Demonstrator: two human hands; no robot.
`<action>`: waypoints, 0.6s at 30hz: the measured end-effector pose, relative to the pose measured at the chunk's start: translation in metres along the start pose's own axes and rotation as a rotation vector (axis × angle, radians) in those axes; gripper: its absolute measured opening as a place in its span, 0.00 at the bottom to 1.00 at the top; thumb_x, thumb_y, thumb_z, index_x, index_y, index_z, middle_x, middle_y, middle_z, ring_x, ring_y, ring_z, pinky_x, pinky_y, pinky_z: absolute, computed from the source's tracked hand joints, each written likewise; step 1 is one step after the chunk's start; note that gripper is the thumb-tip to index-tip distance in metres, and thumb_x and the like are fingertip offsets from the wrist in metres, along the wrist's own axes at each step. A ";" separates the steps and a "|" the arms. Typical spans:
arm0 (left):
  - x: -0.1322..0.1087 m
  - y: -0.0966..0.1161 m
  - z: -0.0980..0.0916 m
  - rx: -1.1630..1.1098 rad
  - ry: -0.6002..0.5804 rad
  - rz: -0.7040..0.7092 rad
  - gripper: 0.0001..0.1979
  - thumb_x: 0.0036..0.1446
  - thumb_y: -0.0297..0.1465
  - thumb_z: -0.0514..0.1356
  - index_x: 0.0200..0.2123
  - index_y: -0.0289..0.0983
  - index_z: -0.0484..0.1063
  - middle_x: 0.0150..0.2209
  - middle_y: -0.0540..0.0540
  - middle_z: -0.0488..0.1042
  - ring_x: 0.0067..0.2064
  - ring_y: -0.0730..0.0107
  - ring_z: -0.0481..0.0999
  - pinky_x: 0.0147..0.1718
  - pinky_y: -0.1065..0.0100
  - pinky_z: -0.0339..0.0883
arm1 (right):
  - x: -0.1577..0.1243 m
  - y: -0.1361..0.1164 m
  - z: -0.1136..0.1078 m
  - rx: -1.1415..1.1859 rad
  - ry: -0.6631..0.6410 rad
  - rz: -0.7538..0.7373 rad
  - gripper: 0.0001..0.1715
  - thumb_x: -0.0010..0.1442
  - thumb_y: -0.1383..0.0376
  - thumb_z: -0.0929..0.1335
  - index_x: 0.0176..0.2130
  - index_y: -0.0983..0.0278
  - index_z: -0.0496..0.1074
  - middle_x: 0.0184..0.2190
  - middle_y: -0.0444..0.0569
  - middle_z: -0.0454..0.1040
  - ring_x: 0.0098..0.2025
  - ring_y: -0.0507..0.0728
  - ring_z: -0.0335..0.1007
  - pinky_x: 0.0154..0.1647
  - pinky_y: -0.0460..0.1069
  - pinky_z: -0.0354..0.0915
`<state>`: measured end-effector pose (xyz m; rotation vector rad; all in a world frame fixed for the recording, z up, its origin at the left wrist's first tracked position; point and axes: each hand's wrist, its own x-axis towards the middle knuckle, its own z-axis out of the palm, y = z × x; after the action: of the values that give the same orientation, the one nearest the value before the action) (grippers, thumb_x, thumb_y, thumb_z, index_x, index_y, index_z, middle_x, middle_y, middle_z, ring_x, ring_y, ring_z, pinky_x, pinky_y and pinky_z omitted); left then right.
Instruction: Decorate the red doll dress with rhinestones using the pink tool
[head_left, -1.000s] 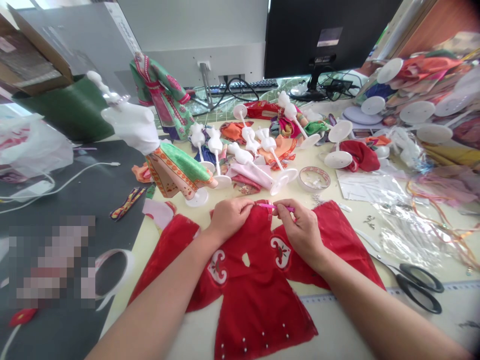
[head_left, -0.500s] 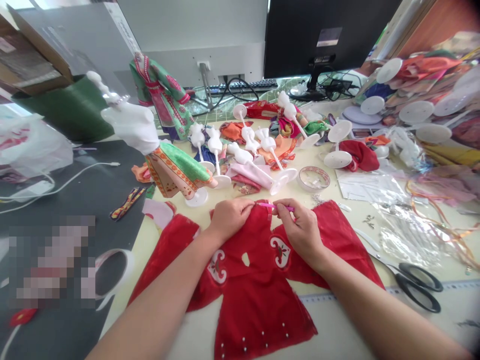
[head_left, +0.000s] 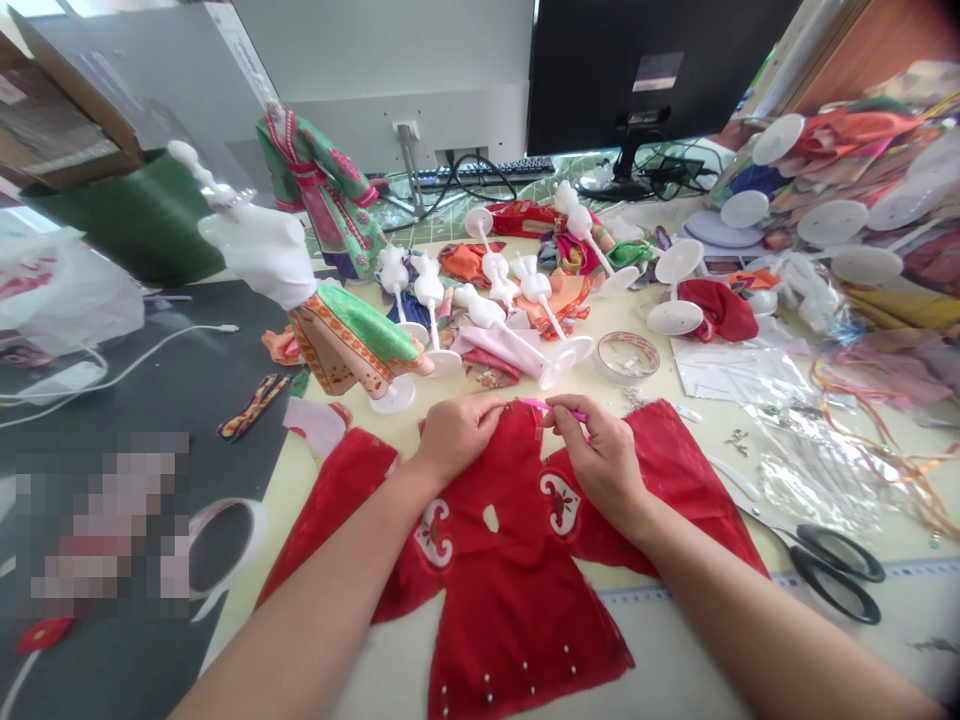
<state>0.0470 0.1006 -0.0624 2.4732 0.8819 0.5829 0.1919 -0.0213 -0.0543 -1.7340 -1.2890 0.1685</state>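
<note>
A small red garment (head_left: 517, 590) with white heart patches lies spread flat on the table in front of me. My left hand (head_left: 456, 433) is closed, pinching the garment's far edge. My right hand (head_left: 600, 462) is closed round a thin pink tool (head_left: 555, 408) whose tip points left along that same edge, close to my left fingers. Both forearms reach in over the cloth from the bottom of the view.
White doll stands and dressed figures (head_left: 352, 345) crowd the table behind the garment, beside a small round dish (head_left: 628, 356). Black scissors (head_left: 832, 570) lie at the right. Plastic bags and ribbons (head_left: 832, 450) pile up at the right. A monitor (head_left: 645, 70) stands at the back.
</note>
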 end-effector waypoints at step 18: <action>0.003 0.000 -0.004 0.066 -0.026 -0.116 0.10 0.57 0.30 0.54 0.35 0.40 0.77 0.34 0.47 0.80 0.35 0.65 0.77 0.33 0.70 0.62 | 0.002 -0.006 0.016 -0.309 -0.381 -0.389 0.19 0.58 0.73 0.60 0.49 0.64 0.64 0.42 0.54 0.74 0.58 0.62 0.57 0.62 0.65 0.47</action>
<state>0.0471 0.1034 -0.0580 2.4623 1.0421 0.4873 0.1793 -0.0103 -0.0578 -1.7139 -1.9945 0.0777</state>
